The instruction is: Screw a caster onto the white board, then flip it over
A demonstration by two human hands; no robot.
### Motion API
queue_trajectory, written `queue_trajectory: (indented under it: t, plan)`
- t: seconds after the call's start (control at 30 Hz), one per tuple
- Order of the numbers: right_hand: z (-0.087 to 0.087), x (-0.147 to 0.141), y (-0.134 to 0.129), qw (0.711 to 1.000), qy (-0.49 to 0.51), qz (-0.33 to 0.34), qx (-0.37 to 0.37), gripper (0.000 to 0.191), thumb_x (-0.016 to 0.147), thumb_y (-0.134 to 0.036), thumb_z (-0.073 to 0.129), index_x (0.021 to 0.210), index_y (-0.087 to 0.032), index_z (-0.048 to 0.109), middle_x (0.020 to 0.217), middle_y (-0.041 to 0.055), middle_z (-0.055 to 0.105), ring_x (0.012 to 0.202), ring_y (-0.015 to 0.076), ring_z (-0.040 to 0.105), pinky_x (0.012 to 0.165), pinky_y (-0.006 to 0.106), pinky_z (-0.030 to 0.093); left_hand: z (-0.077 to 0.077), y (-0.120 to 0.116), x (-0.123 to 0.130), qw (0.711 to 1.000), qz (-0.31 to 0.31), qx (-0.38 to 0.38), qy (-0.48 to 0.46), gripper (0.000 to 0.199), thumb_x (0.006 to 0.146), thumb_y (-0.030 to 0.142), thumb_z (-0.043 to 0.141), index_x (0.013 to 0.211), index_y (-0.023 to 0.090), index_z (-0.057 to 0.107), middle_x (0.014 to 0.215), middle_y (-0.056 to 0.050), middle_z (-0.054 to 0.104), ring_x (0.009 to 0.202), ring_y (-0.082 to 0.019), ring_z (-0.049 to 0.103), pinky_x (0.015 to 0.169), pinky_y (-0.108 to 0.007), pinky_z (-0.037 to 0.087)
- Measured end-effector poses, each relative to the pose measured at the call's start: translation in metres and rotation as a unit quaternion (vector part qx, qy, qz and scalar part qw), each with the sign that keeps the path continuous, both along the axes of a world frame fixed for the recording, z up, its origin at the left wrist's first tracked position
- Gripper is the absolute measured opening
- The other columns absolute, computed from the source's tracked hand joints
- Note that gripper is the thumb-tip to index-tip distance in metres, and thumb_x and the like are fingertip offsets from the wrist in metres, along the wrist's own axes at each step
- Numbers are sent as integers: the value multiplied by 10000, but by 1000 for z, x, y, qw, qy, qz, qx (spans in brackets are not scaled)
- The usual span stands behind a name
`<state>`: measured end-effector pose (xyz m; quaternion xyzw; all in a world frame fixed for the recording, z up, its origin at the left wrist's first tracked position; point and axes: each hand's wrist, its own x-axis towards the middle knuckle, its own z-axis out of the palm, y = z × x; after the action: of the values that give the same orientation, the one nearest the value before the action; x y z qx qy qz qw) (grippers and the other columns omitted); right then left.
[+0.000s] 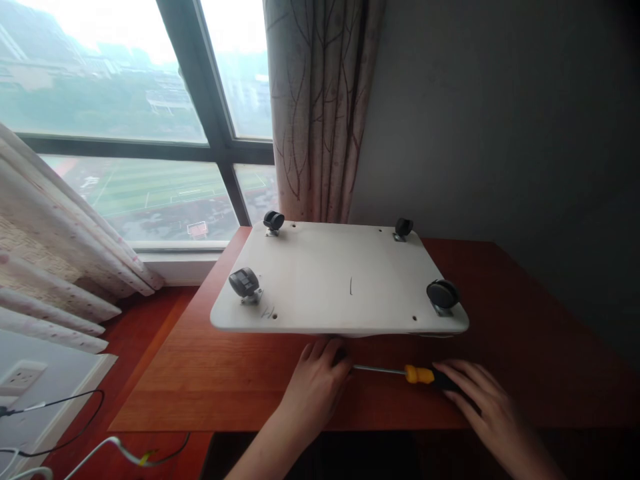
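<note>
A screwdriver [420,375] with a yellow and black handle lies level just above or on the table, its shaft pointing left. My right hand [480,393] has its fingers and thumb around the black end of the handle. At the shaft's tip, my left hand [323,373] is closed, with something dark between thumb and fingers that I cannot make out. Just beyond both hands is a white board [325,273] with rounded corners. Four-cornered, it carries black casters facing up, such as the near-left caster [244,283] and the near-right caster [443,293].
Beneath everything is a reddish-brown wooden table [200,387]. A window [150,187] and patterned curtains [320,107] stand behind and to the left. A grey wall [475,120] rises at the right. Cables [115,443] and a wall socket [23,379] are at lower left.
</note>
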<state>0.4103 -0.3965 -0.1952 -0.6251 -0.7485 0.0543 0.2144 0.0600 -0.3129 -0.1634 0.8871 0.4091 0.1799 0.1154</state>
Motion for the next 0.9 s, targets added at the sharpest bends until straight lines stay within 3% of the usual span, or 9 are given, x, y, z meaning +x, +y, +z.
queue_trajectory:
  t: [0.27, 0.57, 0.73, 0.9]
  plan:
    - [2, -11, 7, 1000, -9, 6, -2, 384, 1001, -286, 521, 1352, -358, 659, 1268, 47, 685, 1158, 260, 662, 941, 396, 574, 1, -4, -21, 1000, -8, -11, -10, 297, 941, 55, 506, 1151, 193, 665, 1248, -131, 623, 1125, -299, 602, 926, -470, 567]
    - [6, -35, 20, 1000, 3, 15, -6, 421, 981, -253, 526, 1370, -351, 650, 1322, 54, 677, 1191, 270, 661, 950, 401, 591, 4, -13, -44, 1000, 0, 17, 17, 376, 924, 34, 496, 1217, 214, 648, 1284, -125, 633, 1172, -315, 595, 944, -498, 563]
    - [9, -38, 21, 999, 27, 12, -29, 517, 970, -284, 552, 1485, -332, 544, 1408, 64, 638, 1268, 278, 627, 1023, 428, 566, 5, -13, -45, 1000, 5, 20, 1, 365, 938, 68, 510, 1241, 228, 638, 1310, -116, 630, 1183, -305, 606, 962, -483, 563]
    - [15, -30, 21, 997, 63, -7, -52, 480, 962, -367, 579, 1438, -309, 592, 1416, 61, 636, 1300, 280, 606, 1071, 441, 531, 5, -9, -60, 998, 22, 26, -50, 323, 975, 154, 522, 1254, 248, 654, 1291, -113, 654, 1135, -267, 656, 940, -408, 585]
